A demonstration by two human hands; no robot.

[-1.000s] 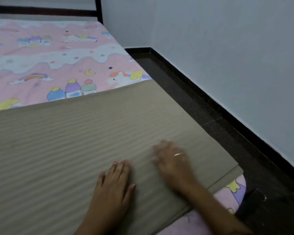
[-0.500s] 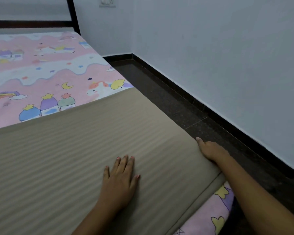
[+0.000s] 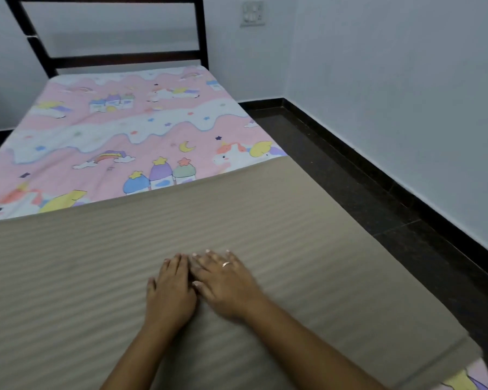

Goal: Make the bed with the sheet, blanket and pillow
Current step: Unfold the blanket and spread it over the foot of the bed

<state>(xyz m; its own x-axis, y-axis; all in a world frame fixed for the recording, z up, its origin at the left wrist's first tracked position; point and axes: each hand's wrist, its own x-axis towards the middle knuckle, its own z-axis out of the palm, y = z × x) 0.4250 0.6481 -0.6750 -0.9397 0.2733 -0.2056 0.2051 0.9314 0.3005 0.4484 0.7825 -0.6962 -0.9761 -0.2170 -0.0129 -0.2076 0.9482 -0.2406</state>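
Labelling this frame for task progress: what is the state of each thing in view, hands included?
sheet: spread flat, far part uncovered.
blanket: laid flat over the near part of the sheet.
left hand: fingers straight, palm down on the blanket.
right hand: fingers straight, palm down on the blanket, right beside the left hand, slightly blurred.
pillow: not in view.

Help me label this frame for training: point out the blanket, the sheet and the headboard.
blanket [image 3: 265,220]: head view, striped tan top surface, right of centre.
sheet [image 3: 110,142]: head view, uncovered printed area just above the rainbow.
headboard [image 3: 124,59]: head view, lower dark crossbar.
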